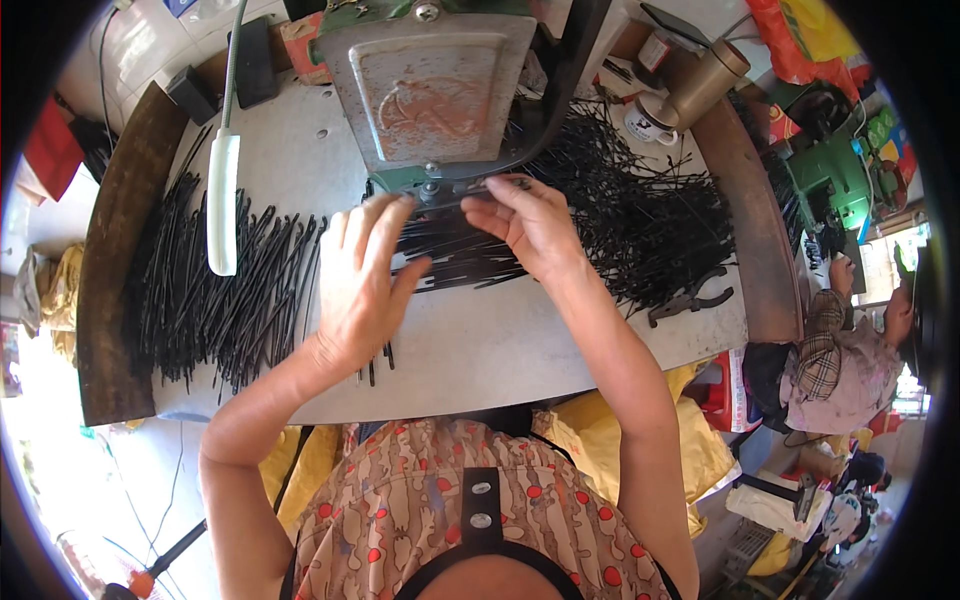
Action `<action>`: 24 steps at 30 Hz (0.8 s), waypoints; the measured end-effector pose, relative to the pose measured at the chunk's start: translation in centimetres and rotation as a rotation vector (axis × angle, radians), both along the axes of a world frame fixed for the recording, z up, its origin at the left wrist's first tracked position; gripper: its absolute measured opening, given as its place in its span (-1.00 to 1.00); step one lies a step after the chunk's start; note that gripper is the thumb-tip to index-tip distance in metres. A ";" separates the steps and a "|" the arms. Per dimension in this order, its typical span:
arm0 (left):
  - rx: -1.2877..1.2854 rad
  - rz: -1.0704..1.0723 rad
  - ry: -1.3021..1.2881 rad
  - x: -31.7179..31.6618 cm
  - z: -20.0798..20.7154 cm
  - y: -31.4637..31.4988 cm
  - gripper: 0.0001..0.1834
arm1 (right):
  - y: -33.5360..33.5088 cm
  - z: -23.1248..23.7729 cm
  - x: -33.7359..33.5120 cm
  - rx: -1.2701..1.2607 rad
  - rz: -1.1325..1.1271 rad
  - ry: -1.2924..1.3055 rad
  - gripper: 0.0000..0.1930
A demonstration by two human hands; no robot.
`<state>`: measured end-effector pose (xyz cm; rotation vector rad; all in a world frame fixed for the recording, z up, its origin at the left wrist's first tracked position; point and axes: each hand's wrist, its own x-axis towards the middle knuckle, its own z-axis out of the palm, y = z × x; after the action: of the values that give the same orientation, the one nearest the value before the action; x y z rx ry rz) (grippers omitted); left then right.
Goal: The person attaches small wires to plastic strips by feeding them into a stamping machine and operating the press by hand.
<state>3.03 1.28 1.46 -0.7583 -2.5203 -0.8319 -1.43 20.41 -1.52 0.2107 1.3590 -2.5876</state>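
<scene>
Under the head of a green and grey bench machine (445,100), both my hands are raised close to its lower end. My left hand (355,280) is left of it, fingers stretched out and thumb apart; its fingertips are blurred, and nothing shows in it. My right hand (535,225) is closed, pinching a thin black rod whose far part is hidden by the fingers and the machine. Beneath my hands lie several loose black rods (460,260). A large tangled heap of black rods (640,210) spreads to the right, and a more even pile (225,300) lies to the left.
A white tube lamp (224,205) hangs over the left pile. Black-handled pliers (690,300) lie at the right front. A white mug (652,118) and a brown cylinder (708,82) are at the back right. Raised brown boards (115,270) edge the table. Another person (840,350) works at far right.
</scene>
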 end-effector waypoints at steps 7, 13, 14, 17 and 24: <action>1.097 0.052 -1.364 -2.3 -1.8 0.5 -0.67 | -0.3 -0.7 -1.1 -0.107 -0.112 0.024 -0.87; 1.406 0.110 -1.340 -6.0 -2.5 0.2 -0.74 | -0.3 -1.0 -1.2 -0.104 -0.084 0.011 -0.85; 1.429 0.098 -1.312 -6.2 -2.7 0.4 -0.77 | -0.3 -1.0 -1.3 -0.104 -0.085 0.011 -0.85; 1.429 0.100 -1.225 -6.2 -2.9 0.7 -0.83 | -0.4 -0.9 -1.2 -0.101 -0.101 0.013 -0.85; 1.420 0.177 -1.176 -5.9 -2.5 1.1 -0.79 | -1.1 -0.7 -0.9 -0.114 -0.128 0.002 -0.82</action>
<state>-2.86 2.33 -1.02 0.6025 -1.6558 -2.9650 -2.36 19.31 -2.22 0.2846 1.2313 -2.7609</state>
